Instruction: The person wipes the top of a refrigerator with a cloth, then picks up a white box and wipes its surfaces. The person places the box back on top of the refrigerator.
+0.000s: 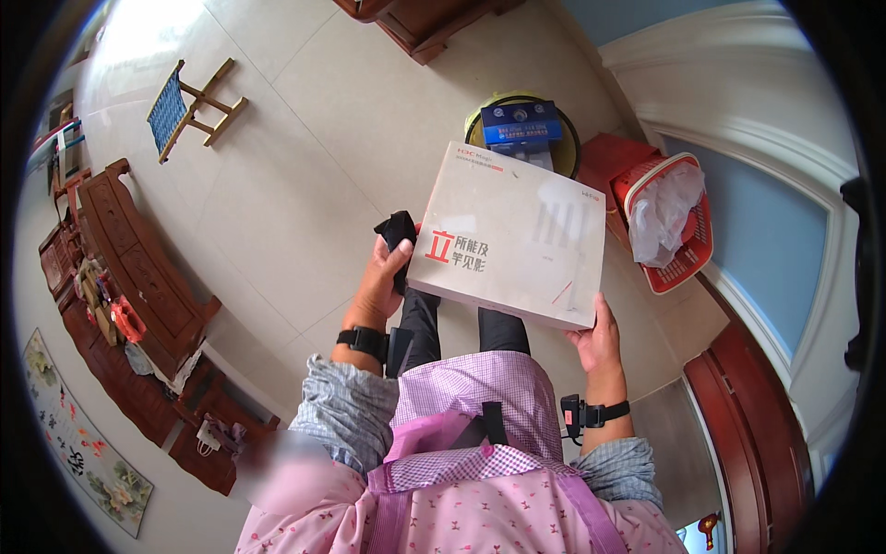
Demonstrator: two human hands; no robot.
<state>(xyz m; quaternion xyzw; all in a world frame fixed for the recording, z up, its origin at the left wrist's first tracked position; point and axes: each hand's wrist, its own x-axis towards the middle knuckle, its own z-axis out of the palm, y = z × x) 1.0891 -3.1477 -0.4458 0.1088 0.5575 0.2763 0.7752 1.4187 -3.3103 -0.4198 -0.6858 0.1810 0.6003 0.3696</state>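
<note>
A white cardboard router box (512,239), printed with a picture of a router and writing, is held out level in front of me over the floor. My left hand (387,270) grips a crumpled black cloth (397,232) against the box's left side, thumb on top. The fingers behind the cloth are partly hidden. At the near right corner, my right hand (597,336) supports the box from below and the side. Both forearms wear black straps with small devices. A pink-checked garment (484,381) with purple straps covers my front.
Beyond the box stands a round bin (574,142) with a blue carton (520,123) on it. A red plastic basket (682,260) with a plastic bag (664,215) is at the right wall. A folding stool (197,111) and a carved wooden bench (149,270) are to the left.
</note>
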